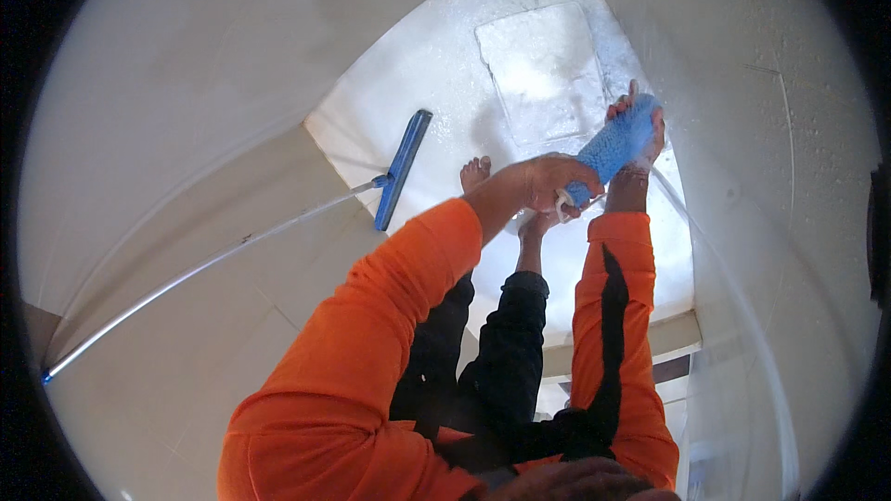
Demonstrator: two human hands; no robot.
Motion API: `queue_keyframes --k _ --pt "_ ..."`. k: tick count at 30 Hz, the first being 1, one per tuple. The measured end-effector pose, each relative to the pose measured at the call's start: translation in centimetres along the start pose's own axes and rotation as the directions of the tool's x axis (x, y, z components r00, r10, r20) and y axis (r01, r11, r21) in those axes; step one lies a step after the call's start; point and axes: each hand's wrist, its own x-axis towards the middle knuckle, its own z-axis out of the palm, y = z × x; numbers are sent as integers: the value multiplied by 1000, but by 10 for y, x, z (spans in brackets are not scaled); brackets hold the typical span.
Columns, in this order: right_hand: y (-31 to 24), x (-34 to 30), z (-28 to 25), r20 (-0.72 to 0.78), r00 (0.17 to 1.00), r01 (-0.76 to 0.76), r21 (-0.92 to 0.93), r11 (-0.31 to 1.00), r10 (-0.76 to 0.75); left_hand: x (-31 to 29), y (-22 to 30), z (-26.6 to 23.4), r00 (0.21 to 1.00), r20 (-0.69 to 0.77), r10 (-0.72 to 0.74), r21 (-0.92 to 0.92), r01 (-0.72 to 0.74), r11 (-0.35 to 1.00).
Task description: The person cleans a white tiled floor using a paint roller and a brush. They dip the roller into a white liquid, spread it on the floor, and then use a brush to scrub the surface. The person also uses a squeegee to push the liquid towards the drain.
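Stretched between my two hands is a blue, bumpy-textured cloth or sponge (614, 141), long and narrow, with a small white piece at its near end. I cannot make out exactly which kind it is. My left hand (557, 182) is closed around the near left end. At the far right end, my right hand (653, 137) grips it, partly covered by the blue material. Both hands are above a wet white shower tray (455, 65) with a raised, roughly square white panel (546, 65) in it. Orange sleeves cover my forearms.
To the left, a floor squeegee (403, 170) with a blue head rests on the tray's edge, its long pole reaching across the beige floor (232, 288). A pale hose (742, 301) runs along the right wall. My bare feet (475, 171) are on the tray.
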Motion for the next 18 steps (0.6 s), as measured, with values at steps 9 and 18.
queue_keyframes --k 9,18 --pt "-15 -2 -33 -432 896 -412 -896 167 -104 31 32 30 772 -193 -606 -59 607 792" --pt "24 -36 -6 -457 854 -494 -862 -112 -250 43 44 23 902 -225 -367 668 417 616"
